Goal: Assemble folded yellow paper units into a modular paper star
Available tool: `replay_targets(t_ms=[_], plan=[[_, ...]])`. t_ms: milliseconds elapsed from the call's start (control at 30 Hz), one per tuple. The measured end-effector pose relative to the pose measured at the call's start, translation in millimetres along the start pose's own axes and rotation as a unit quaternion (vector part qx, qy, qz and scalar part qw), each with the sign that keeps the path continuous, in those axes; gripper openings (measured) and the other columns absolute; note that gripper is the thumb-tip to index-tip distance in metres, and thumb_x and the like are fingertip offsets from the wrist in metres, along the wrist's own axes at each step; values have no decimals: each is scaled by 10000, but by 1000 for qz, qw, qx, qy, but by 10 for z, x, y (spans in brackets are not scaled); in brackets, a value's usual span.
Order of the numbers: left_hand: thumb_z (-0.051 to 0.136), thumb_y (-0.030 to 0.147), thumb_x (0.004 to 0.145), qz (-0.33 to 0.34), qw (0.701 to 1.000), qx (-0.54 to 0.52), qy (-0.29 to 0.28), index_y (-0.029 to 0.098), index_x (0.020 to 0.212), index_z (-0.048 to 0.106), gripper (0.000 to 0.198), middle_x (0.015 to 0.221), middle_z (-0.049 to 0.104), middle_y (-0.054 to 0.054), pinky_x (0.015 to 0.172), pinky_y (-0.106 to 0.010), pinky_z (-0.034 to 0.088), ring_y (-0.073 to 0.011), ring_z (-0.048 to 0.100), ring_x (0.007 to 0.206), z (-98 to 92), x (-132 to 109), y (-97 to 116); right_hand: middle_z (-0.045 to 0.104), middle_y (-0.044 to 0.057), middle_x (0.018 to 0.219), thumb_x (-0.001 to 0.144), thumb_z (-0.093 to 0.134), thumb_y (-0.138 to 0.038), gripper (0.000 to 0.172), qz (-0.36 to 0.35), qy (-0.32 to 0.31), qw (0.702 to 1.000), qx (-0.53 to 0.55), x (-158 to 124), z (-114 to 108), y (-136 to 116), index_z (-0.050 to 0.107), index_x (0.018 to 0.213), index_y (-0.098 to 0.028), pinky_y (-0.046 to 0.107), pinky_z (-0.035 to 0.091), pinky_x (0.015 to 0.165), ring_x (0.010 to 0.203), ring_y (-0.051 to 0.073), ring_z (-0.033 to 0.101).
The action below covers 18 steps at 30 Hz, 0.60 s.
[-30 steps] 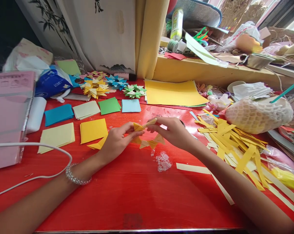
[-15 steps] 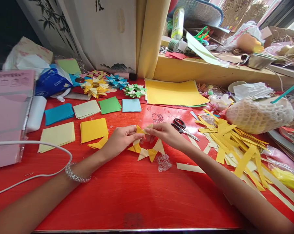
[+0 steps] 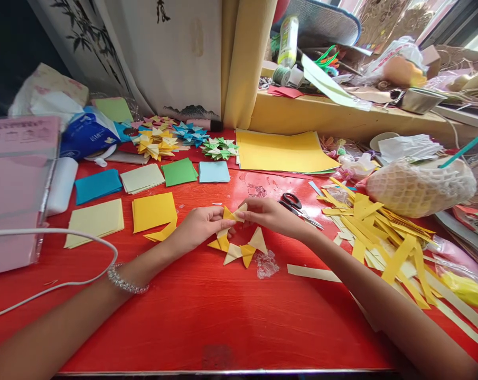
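Observation:
A half-built ring of folded yellow and cream paper points [image 3: 239, 245] lies on the red table [image 3: 207, 311] in the middle. My left hand [image 3: 197, 226] pinches its upper left part, thumb on top. My right hand [image 3: 268, 214] meets it from the right, fingertips closed on the same folded piece at the top of the ring. A beaded bracelet [image 3: 123, 282] circles my left wrist. Black-handled scissors [image 3: 296, 206] lie just behind my right hand.
Stacks of square paper, yellow [image 3: 153, 211], cream [image 3: 96, 221], blue [image 3: 98, 184], green [image 3: 178, 171], lie at left. Finished paper stars [image 3: 157, 143] sit at the back. Cut yellow strips [image 3: 385, 237] pile at right beside a netted fruit [image 3: 419, 184]. A white cable [image 3: 56, 237] crosses at left.
Both hands lowered the paper ring from above the table onto it and drew slightly closer together. The scissors, hidden behind my right hand before, now show.

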<state>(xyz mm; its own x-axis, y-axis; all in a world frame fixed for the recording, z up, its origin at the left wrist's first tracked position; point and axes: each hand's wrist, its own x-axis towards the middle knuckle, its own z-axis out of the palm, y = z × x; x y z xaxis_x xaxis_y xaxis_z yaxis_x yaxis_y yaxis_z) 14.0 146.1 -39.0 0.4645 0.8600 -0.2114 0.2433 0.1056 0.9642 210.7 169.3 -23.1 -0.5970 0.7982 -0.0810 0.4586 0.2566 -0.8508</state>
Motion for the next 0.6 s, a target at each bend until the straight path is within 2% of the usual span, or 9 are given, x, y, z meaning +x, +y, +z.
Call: replay_targets(t_ms=[100,267,400,467,533,600], plan=[[567,440,724,-11,999,-35,-4,125,818,568,329,800,666,-44,717,-267,475,-185,623,785,5,4,5,594,49,781,802,486,-434,329,-1,-1,999,45,5,7,15,568,834,-116,225,440,635,704,110,553],[581,458,710,-26,999,-28,8,119,778,576,346,763,665,-44,674,-243,472,-171,622,739,4,-5,25,587,44,719,812,477,-418,323,-8,-13,997,70,6,83,22,578,812,-111,213,427,603,645,105,556],[558,466,728,-12,1000,11,11,126,764,571,342,743,663,-34,620,-216,444,-153,613,710,1,-3,7,591,40,690,834,450,-398,311,-9,-1,999,40,10,128,25,583,824,-118,214,418,583,617,99,553],[539,462,745,-3,999,34,16,136,755,556,327,734,662,-20,584,-196,415,-123,593,658,14,-10,9,592,35,677,834,458,-373,285,-9,3,1000,-9,11,95,3,590,802,-122,215,408,570,608,95,543],[515,458,763,8,998,61,24,144,737,544,316,724,656,-2,535,-181,372,-88,545,583,40,-29,31,600,32,699,818,492,-348,248,-18,52,996,-74,10,17,-59,595,774,-127,221,400,578,624,93,531],[488,459,778,16,996,87,33,147,720,542,322,706,641,10,500,-181,330,-69,489,533,76,-58,63,606,34,777,813,506,-339,220,-49,152,983,-89,12,-69,-180,585,812,-133,228,411,623,672,90,529]])
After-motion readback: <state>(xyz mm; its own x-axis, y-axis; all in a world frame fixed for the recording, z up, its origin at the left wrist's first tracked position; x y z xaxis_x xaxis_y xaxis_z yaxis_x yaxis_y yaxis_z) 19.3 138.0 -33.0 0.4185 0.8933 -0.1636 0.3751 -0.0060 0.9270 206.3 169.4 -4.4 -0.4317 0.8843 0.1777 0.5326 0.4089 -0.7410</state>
